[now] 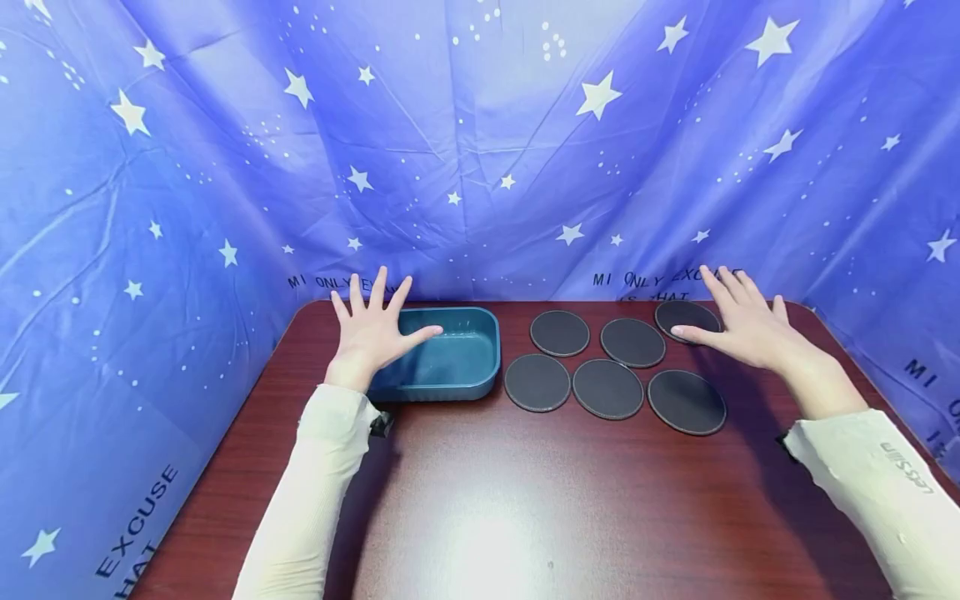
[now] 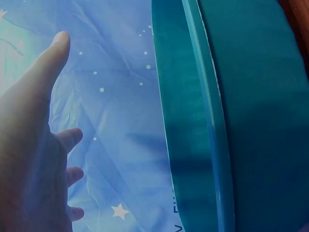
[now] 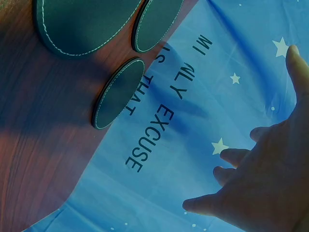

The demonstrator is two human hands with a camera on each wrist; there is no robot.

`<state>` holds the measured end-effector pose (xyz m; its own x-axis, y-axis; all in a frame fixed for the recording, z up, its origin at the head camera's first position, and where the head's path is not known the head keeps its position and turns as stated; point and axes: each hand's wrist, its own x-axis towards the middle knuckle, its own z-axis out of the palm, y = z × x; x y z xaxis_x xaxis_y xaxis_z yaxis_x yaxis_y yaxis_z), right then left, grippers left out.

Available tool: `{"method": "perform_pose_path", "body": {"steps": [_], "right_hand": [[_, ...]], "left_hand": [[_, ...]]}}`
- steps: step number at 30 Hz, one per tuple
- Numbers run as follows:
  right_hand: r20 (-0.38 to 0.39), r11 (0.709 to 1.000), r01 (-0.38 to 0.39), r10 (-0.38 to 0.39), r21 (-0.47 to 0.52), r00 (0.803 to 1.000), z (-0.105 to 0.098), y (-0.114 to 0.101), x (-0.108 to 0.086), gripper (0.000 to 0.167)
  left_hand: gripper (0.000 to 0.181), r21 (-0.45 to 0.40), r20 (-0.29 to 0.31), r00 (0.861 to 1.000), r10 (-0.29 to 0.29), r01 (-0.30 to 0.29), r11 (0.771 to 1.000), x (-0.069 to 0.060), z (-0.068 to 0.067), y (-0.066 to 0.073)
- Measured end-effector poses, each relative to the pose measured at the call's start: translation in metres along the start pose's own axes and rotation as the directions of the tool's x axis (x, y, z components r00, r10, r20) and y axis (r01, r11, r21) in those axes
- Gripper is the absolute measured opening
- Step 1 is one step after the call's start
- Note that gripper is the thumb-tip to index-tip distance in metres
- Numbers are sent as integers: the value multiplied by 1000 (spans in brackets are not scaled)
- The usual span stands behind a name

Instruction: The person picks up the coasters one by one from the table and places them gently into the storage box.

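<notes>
six stitched coasters (image 1: 608, 389) lie outside the teal bin (image 1: 442, 392) (handling seems unbegun, all six remaining); left hand (image 1: 369, 335) and right hand (image 1: 753, 331) hold nothing, fingers spread.

This is a small curtained-off table nook; whether it sits in a home, a studio or an office cannot be told. Blue-violet curtain fabric (image 1: 457, 167) printed with white stars (image 1: 598, 95) closes in 3 sides, hanging creased and folded right behind the tabletop. Black lettering (image 1: 137, 521), including the word EXCUSE, runs across the fabric. Inside stands 1 reddish-brown wood-grain table (image 1: 600, 500) with rounded far corners and a white glare (image 1: 487, 542) on its surface.
</notes>
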<state>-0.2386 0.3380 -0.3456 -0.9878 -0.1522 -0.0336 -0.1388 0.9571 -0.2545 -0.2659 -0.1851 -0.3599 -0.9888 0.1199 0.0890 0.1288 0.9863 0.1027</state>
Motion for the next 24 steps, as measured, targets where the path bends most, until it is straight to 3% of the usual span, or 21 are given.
{"method": "perform_pose_path", "body": {"steps": [24], "right_hand": [[-34,1000,17,-17,-8,999,3,12,-7,109]], "left_hand": [[106,-12,-1,1000,-7,7,1000,-9,0,-17]]}}
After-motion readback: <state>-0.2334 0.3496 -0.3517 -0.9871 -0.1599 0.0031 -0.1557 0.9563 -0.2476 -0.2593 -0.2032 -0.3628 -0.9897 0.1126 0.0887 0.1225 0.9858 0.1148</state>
